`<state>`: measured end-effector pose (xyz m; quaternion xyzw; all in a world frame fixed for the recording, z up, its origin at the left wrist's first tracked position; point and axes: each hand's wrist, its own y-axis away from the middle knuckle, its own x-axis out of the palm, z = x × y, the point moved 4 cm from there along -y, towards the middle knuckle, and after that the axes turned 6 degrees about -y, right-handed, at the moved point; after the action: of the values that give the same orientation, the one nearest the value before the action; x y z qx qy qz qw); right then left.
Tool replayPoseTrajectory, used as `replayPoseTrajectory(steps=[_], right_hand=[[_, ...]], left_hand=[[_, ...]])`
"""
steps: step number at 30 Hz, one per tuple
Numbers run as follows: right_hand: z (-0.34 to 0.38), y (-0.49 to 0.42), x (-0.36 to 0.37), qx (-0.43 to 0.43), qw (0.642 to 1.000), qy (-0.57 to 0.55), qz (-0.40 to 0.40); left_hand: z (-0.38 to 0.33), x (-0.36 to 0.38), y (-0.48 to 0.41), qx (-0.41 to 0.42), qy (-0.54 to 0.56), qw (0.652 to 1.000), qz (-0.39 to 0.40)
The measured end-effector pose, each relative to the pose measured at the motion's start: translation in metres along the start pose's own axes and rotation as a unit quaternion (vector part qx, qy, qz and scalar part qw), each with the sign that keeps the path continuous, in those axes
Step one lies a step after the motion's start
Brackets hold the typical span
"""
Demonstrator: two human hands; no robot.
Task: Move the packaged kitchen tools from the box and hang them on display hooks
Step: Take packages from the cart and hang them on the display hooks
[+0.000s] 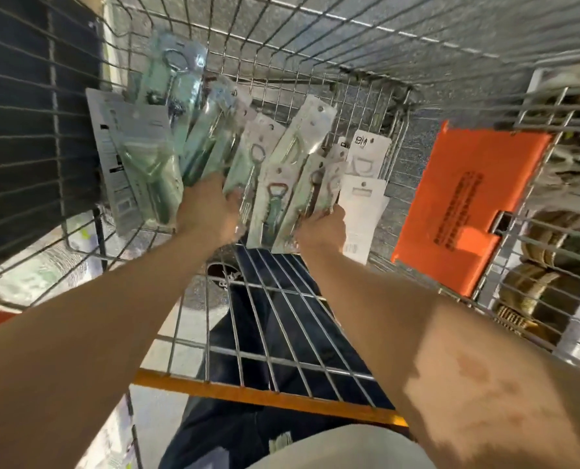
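Observation:
Several carded kitchen tools in clear blister packs fan out inside a wire shopping cart. My left hand grips a bunch of green-handled packs at their lower ends. My right hand holds another bunch, with a bottle opener pack at the front and white-backed cards to its right. Both bunches are raised above the cart's bottom. My fingers are mostly hidden behind the packs.
An orange plastic flap hangs on the cart's right side. The near wire panel with an orange bar lies under my forearms. Shelved goods show through the mesh at right; a dark panel is at left.

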<state>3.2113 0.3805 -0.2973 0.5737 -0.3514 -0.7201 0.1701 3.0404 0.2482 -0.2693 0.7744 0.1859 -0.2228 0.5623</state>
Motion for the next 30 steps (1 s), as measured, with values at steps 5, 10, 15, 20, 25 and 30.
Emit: replayPoseTrajectory(steps=[5,10,15,20,25,30], right_hand=[[-0.002,-0.002,-0.008,-0.001,0.999,-0.028,0.026],[-0.003,-0.003,-0.008,0.014,0.998,-0.035,0.044],[-0.011,-0.005,-0.016,-0.036,0.996,-0.062,0.043],[-0.011,-0.006,-0.014,-0.091,0.993,-0.029,0.063],[-0.002,-0.001,-0.02,-0.112,0.991,-0.03,0.064],[0.004,-0.007,-0.02,-0.078,0.988,-0.095,0.095]], left_hand=[[-0.002,-0.009,0.018,0.029,0.097,0.993,-0.056],[0.002,-0.006,0.025,0.039,0.177,0.982,-0.052],[0.009,0.0,0.026,0.007,0.202,0.978,-0.039],[0.002,-0.001,0.028,-0.01,0.211,0.977,-0.019],[0.001,0.004,0.024,-0.008,0.211,0.978,0.002],[-0.001,0.007,0.027,0.008,0.229,0.973,0.024]])
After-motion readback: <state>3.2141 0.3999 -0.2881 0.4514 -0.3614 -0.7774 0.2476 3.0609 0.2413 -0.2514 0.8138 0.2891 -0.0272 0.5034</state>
